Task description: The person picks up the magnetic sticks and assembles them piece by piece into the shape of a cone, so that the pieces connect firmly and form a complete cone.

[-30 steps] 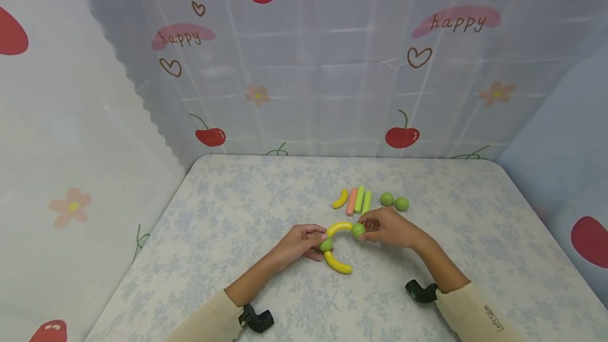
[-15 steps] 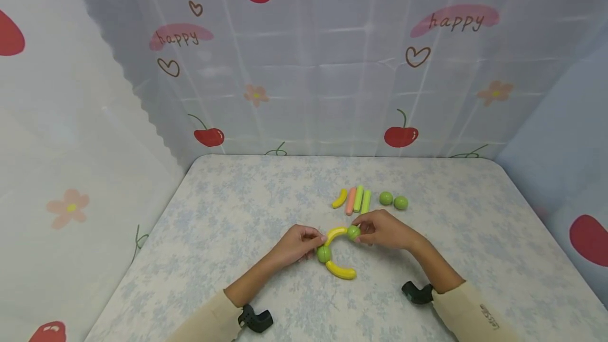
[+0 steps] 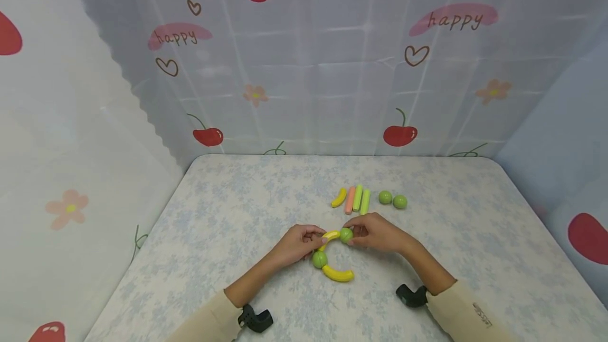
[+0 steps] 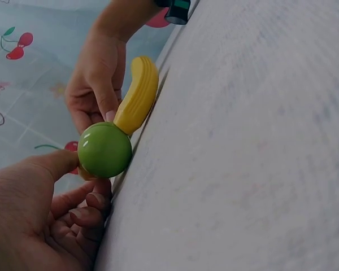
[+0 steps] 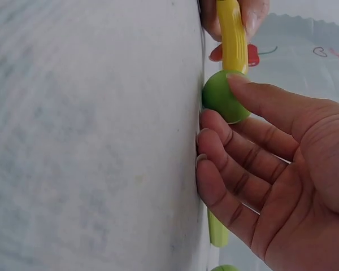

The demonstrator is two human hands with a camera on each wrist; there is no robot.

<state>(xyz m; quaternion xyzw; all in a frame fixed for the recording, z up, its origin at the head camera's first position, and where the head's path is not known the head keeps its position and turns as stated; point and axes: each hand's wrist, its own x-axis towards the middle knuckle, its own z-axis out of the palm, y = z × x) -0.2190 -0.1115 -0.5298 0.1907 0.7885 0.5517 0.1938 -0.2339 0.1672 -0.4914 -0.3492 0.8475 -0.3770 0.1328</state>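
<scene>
A chain of joined pieces lies in a C shape between the hands: a green ball, a curved yellow tube, a second green ball and a second yellow tube. My left hand pinches the upper yellow tube, its thumb on top. At the far end of that tube, my right hand grips the green ball between thumb and fingers. The other green ball sits just below the left fingertips, and the lower yellow tube curves off it toward the right.
Behind the hands lie a short yellow curved piece, a pink stick and two light green sticks. Farther right are two loose green balls. A patterned cloth covers the table, and printed curtains stand around it.
The right hand has moved left and slightly nearer with its ball. The left hand has shifted from the lower ball onto the upper yellow tube, and the chain's lower part has moved nearer.
</scene>
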